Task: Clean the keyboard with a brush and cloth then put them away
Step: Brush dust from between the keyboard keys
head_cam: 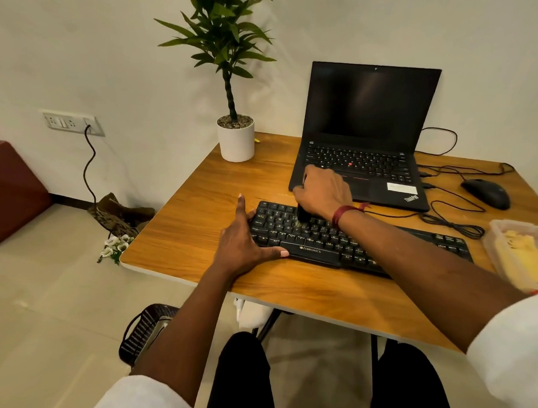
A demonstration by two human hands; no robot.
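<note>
We see the black keyboard [318,242] lying on the wooden table [206,194], just in front of an open laptop [367,140] whose screen is dark. Our right forearm crosses over the keyboard, so part of its middle rows is hidden.

The right hand [324,191] is above the keyboard's far edge, fingers curled tight around the brush [303,214]. The handle is almost wholly buried in the fist. Only a dark tuft of bristles shows below the hand, touching the upper rows of keys toward the left end. We cannot make out the brush's shape beyond that.

The left hand [244,238] lies spread at the keyboard's left end, fingers straight and grasping nothing. The thumb runs along the front edge, the forefinger points away over the table, and the other fingertips rest on the corner keys.

At the right border of the view stands a clear plastic box [496,247], cut off by the frame. Inside it lies something pale yellow and folded, apparently the yellow cloth [520,259], though the plastic blurs it.

A black mouse [486,193] sits to the right of the laptop, with black cables [454,219] looping between them. We cannot tell which cable belongs to which device. A white plant pot [236,143] stands at the table's far left corner.
</note>
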